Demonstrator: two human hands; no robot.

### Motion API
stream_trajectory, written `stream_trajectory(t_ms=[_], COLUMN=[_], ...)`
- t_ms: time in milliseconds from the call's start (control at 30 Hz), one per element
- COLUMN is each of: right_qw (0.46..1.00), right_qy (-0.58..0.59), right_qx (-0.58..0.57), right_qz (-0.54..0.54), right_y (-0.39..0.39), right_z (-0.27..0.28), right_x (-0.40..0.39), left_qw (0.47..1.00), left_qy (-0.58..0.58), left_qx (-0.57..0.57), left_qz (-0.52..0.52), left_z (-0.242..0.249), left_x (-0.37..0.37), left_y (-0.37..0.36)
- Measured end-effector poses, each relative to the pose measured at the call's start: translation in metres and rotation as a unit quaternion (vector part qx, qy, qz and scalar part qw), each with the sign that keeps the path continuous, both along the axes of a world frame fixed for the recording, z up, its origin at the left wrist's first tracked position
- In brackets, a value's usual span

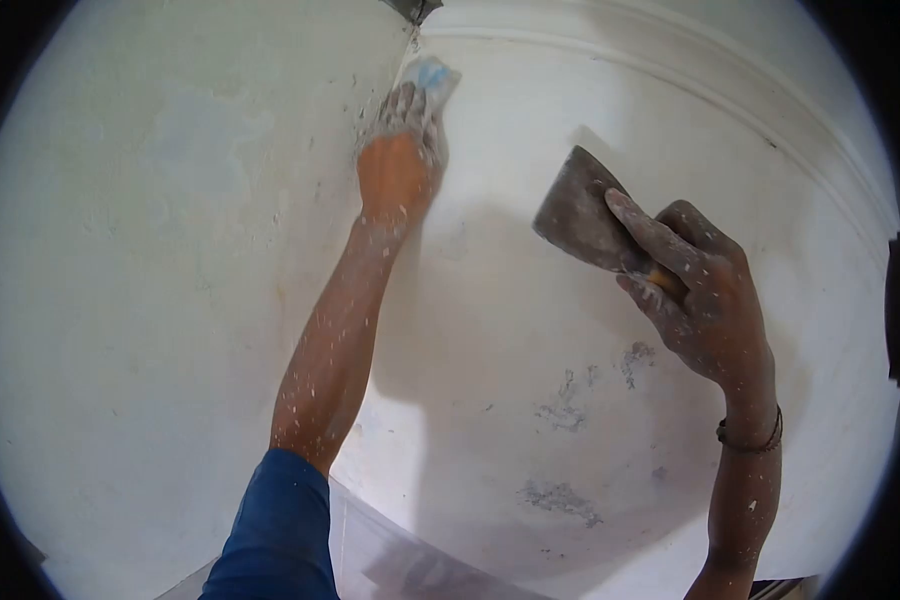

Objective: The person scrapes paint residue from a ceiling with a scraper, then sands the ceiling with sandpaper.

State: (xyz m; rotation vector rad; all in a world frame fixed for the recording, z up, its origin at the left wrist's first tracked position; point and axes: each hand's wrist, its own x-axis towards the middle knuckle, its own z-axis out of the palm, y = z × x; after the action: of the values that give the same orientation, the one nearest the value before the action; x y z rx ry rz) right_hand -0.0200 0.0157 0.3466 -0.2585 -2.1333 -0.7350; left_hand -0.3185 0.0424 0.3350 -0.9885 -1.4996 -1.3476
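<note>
My left hand [398, 160], dusted white, is up by the corner where two walls meet. Its fingers press a pale sheet with a blue mark [433, 76] against the white wall. What the sheet is made of I cannot tell. On the right, my right hand [705, 285] grips a putty knife [588, 212] by its yellowish handle, which the fingers partly hide. The knife's broad grey blade points up and left in front of the wall, its shadow just above it. White specks cover both hands and forearms.
The white wall [490, 320] has grey worn patches [562, 500] low down. A moulding [670, 60] curves along the top right. To the left stands the adjoining wall [170, 330]. A dark object [897, 310] shows at the far right edge.
</note>
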Motion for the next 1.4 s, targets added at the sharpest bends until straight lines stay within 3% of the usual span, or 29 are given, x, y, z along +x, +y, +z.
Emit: stream_trajectory(t_ms=[33,133,267,300,333,433,467,533,600,667,800,900,967,1033,1100,1233,1300,1367,1400], right_qw=[1.000,0.999,0.999,0.999,0.999,0.998,0.998,0.998,0.997,0.993,0.984,0.987,0.976,0.979,0.979,0.973,0.975,0.968,0.968], right_qy=[-0.008,-0.024,-0.019,-0.022,-0.024,-0.017,-0.007,-0.004,-0.008,-0.002,0.029,0.031,0.043,0.038,0.029,0.062,0.063,0.069,0.066], right_qx=[-0.017,-0.031,-0.019,-0.017,-0.018,-0.032,-0.041,-0.039,-0.041,-0.067,-0.161,-0.108,-0.173,-0.166,-0.147,-0.170,-0.161,-0.172,-0.174], right_qz=[0.007,0.018,0.034,0.036,0.040,0.047,0.048,0.056,0.062,0.092,0.073,0.116,0.125,0.114,0.137,0.142,0.140,0.171,0.167], right_y=[-0.002,-0.002,-0.004,-0.003,-0.002,0.001,0.002,0.007,0.013,0.019,0.029,0.038,0.033,0.035,0.038,0.040,0.042,0.041,0.041], right_z=[-0.003,-0.007,0.002,0.004,0.005,0.004,0.003,-0.007,-0.020,-0.036,-0.073,-0.087,-0.088,-0.086,-0.087,-0.100,-0.101,-0.103,-0.103], right_x=[0.002,0.001,-0.008,-0.011,-0.012,-0.017,-0.017,-0.015,-0.012,-0.010,-0.004,-0.004,-0.004,0.005,0.004,0.010,0.010,0.010,0.011], left_qw=[0.990,0.975,0.973,0.998,0.984,0.978,0.978,0.991,0.997,0.998,0.997,0.998,0.995,0.994,0.996,0.999,0.992,0.990,0.997], left_qy=[0.099,0.150,0.161,0.069,-0.028,-0.077,-0.084,0.102,-0.029,0.012,-0.058,-0.056,-0.089,-0.110,-0.065,-0.026,0.121,0.138,0.047], left_qx=[0.096,0.149,0.163,-0.008,-0.177,-0.192,-0.193,0.080,0.020,0.042,0.015,0.011,-0.006,0.011,0.027,-0.002,-0.025,-0.023,0.013], left_qz=[0.039,0.065,0.038,0.011,-0.020,0.002,0.000,0.020,-0.063,-0.051,-0.041,-0.035,-0.041,-0.016,0.046,0.028,-0.034,0.003,-0.062], left_z=[-0.018,-0.042,0.020,0.044,0.056,0.045,0.023,-0.048,-0.112,-0.172,-0.288,-0.330,-0.328,-0.319,-0.320,-0.306,-0.276,-0.218,-0.194], left_x=[-0.003,-0.007,-0.007,0.002,0.007,0.011,0.003,-0.017,0.001,0.004,0.022,0.026,0.031,0.039,0.037,0.034,0.036,0.026,0.023], left_y=[0.009,0.022,0.011,-0.016,-0.031,-0.034,-0.023,0.001,-0.016,-0.023,-0.037,-0.042,-0.035,-0.025,-0.027,-0.030,-0.026,-0.023,-0.025])
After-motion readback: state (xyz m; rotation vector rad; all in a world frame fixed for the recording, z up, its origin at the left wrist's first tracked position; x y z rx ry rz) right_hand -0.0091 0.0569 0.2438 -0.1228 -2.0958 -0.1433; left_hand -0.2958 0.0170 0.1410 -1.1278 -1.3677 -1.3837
